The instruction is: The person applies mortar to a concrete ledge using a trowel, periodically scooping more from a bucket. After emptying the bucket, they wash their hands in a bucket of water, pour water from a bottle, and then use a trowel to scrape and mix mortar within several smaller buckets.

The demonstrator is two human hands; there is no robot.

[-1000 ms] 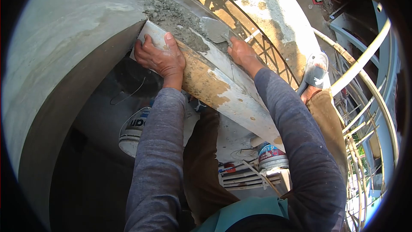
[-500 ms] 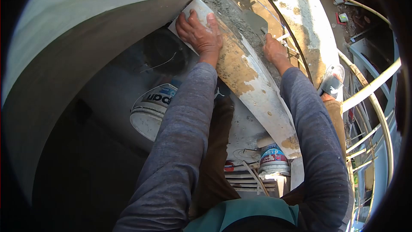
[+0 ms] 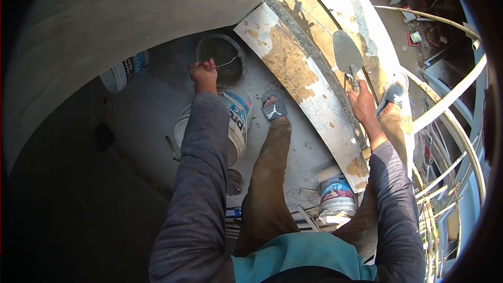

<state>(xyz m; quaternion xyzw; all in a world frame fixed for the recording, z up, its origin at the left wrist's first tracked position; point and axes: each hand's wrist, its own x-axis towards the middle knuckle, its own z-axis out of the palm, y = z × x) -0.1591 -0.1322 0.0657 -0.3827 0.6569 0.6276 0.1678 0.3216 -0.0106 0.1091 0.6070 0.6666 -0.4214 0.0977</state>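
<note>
My left hand (image 3: 204,77) is closed around the wire handle (image 3: 225,63) of a dark bucket (image 3: 242,71), which stands on the shaded floor with grey mix inside. My right hand (image 3: 362,102) grips the handle of a pointed trowel (image 3: 347,50); its broad grey blade points away over the ledge. Between my hands runs a curved wall top (image 3: 293,68), its whitish face patched with brown and a rough grey mortar strip along its edge.
A white paint bucket (image 3: 238,149) sits below my left forearm, another bucket (image 3: 114,79) by the curved wall. A paint can (image 3: 337,199) stands near wooden strips. Bamboo poles (image 3: 453,94) line the right side, beyond the ledge where my sandalled foot (image 3: 393,94) rests.
My left hand has left the wall top and moved down to the bucket handle. My right hand has drawn back, lifting the trowel off the mortar strip. The view has shifted.
</note>
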